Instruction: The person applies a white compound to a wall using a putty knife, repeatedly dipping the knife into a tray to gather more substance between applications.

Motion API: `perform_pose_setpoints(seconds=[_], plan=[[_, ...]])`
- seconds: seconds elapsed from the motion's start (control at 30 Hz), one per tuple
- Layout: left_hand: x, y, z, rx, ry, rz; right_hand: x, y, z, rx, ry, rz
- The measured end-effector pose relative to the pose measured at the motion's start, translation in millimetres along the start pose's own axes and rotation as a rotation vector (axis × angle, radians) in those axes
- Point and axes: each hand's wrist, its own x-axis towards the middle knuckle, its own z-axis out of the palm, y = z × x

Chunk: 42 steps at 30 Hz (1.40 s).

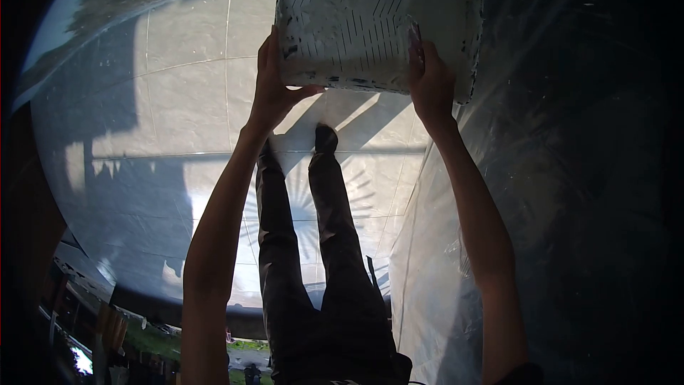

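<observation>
A white paint tray (342,21) with dark slits and rough, stained edges is held up in front at the top of the view. My left hand (276,89) grips its near left corner, with the thumb along the near edge. My right hand (432,85) is closed at the near right part of the tray, around a small thin object (415,34) that I cannot make out clearly. Part of the tray's far side is cut off by the frame.
Below lies a pale tiled floor (185,100) with shadows across it. My legs (331,207) stand on it. Clear plastic sheeting (442,264) hangs or lies along the right. Green ground (157,342) shows at the lower left.
</observation>
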Motion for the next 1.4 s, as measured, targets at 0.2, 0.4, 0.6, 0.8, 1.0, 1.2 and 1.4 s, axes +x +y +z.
perform_pose_setpoints(seconds=[0.2, 0.4, 0.6, 0.8, 1.0, 1.2, 1.4], plan=[[-1.0, 0.6, 1.7, -0.033, 0.020, 0.001, -16.8, -5.6, 6.2, -0.115, -0.060, -0.343], [-0.9, -3.2, 2.4, -0.047, 0.028, 0.025, -14.7, -20.0, -0.4, -0.016, -0.194, -0.602], [-1.7, -2.3, 2.7, -0.028, 0.032, 0.018, 15.8, -28.0, -11.6, 0.020, -0.407, -0.466], [-0.7, 1.7, 1.1, -0.053, 0.015, -0.011, 72.5, -17.5, 3.6, 0.092, -0.795, -0.350], [0.1, 4.9, -0.7, -0.065, -0.014, -0.040, 106.4, -15.2, 16.9, 0.047, -1.037, -0.176], [0.2, 9.1, -3.1, -0.074, -0.025, -0.074, 110.9, -19.7, 7.1, 0.188, -1.222, 0.045], [-3.3, 12.7, -6.8, -0.044, -0.036, -0.082, 110.0, -45.0, -33.8, 0.347, -1.180, 0.159]])
